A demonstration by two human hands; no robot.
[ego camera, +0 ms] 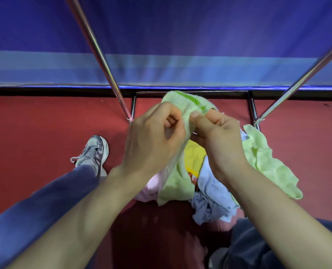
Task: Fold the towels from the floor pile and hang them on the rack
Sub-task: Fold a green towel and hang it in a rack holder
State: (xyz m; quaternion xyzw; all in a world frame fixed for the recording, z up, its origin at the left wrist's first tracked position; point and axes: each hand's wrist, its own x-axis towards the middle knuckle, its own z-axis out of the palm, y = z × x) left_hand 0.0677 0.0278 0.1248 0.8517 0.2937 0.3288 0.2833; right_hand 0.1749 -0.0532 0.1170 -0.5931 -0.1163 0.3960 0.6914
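My left hand (153, 136) and my right hand (217, 136) both pinch the top edge of a light green towel (177, 179), held up in the middle of the view. Its upper edge has a darker green stripe, and the rest hangs down between my wrists. Below it lies the floor pile: a yellow towel (194, 156), a pale blue towel (211, 197), a pink towel (151, 187) and a second light green towel (266, 162) at the right. The rack's two shiny metal poles (101, 57) (305, 74) slant up on either side.
A blue table surface (161, 35) with a lighter stripe fills the top of the view. The floor (35, 133) is red. My left foot in a grey sneaker (94, 152) stands left of the pile. A black rack base frame (250, 105) sits behind the pile.
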